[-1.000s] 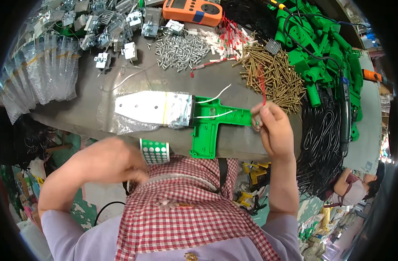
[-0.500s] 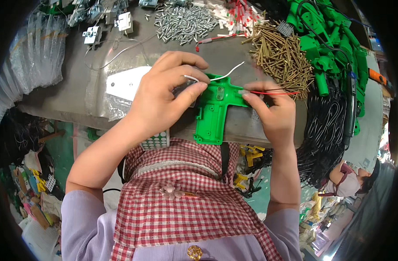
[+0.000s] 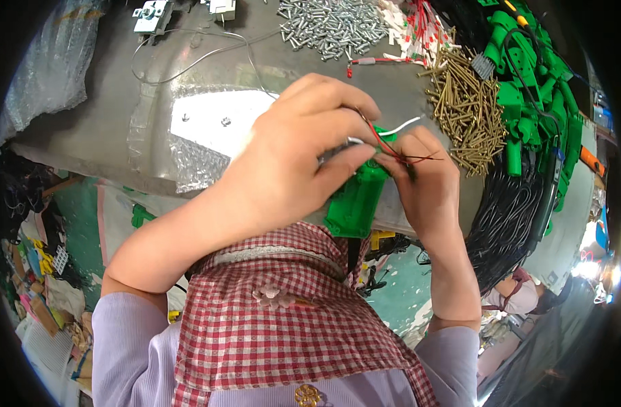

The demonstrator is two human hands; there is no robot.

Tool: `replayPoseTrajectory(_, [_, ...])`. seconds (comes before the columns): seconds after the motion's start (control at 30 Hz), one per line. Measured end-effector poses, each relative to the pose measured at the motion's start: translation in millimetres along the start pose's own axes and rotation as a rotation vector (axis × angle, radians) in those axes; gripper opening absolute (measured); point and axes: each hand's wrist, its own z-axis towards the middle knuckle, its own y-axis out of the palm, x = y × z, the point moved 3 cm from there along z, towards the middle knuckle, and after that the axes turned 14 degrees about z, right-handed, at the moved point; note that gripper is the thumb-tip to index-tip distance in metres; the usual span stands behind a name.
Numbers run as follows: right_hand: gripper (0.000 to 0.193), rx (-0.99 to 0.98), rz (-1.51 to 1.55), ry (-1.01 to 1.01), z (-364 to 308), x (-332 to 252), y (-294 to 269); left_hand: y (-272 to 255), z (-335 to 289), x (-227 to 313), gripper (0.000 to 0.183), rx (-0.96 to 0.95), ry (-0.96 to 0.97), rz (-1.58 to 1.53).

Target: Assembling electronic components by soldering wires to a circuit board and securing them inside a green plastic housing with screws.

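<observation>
A green plastic housing [image 3: 356, 202] lies in front of me, its upper part mostly hidden by my hands. My left hand [image 3: 300, 146] reaches over it, thumb and fingertips closed around a white wire [image 3: 402, 126] whose free end sticks out to the right. At the housing's right side, my right hand [image 3: 425, 169] is closed in a pinch on thin red and black wires [image 3: 400, 157]. The red strand curves up toward the left fingertips, and loose ends lie over the right fingers. Where these wires meet the housing is hidden.
Silver screws [image 3: 331, 28], red-and-white wired parts [image 3: 429, 30] and brass-coloured screws [image 3: 465, 112] are heaped at the back. Green housings [image 3: 527, 88] and black cables [image 3: 507, 210] crowd the right. A white plate [image 3: 215, 123] lies on bubble wrap [image 3: 195, 166] at left.
The red and black wires have swung from pointing right to crossing between my hands. Both hands are closer together, and the housing is tilted and more covered. The view has shifted.
</observation>
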Motion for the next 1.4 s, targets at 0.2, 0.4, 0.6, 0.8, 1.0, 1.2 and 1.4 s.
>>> replayPoseTrajectory(0.2, [0.017, -0.035, 0.004, 0.000, 2.2, 3.8, 3.5, -1.3, 3.8, 3.4, 0.017, -0.004, 0.014, 0.026])
replayPoseTrajectory(0.4, [0.014, 0.202, 0.295, 0.065, -24.8, 17.2, -25.0, 2.5, -0.3, -0.1, 0.016, 0.039, 0.008, -0.001])
replayPoseTrajectory(0.6, [0.017, 0.133, 0.288, 0.164, -37.7, 1.0, -36.5, 3.1, -0.8, -1.5, 0.014, 0.050, 0.004, 0.044])
replayPoseTrajectory(0.8, [0.014, 0.337, 0.628, 0.466, -32.5, -8.4, -11.8, 5.9, -2.0, -4.7, 0.013, 0.090, 0.018, 0.030])
replayPoseTrajectory(1.0, [0.014, 0.085, 0.127, 0.007, -15.8, -6.0, -4.5, 8.2, -1.9, -6.0, 0.013, 0.125, 0.054, -0.021])
replayPoseTrajectory(1.2, [0.018, 0.013, -0.015, 0.030, -8.8, -18.0, 3.7, 9.0, -2.5, -5.8, 0.013, 0.084, 0.033, -0.011])
replayPoseTrajectory(1.4, [0.021, 0.080, -0.027, 0.020, -12.4, -13.4, 9.0, 16.0, -4.9, -0.2, 0.017, 0.055, -0.005, -0.030])
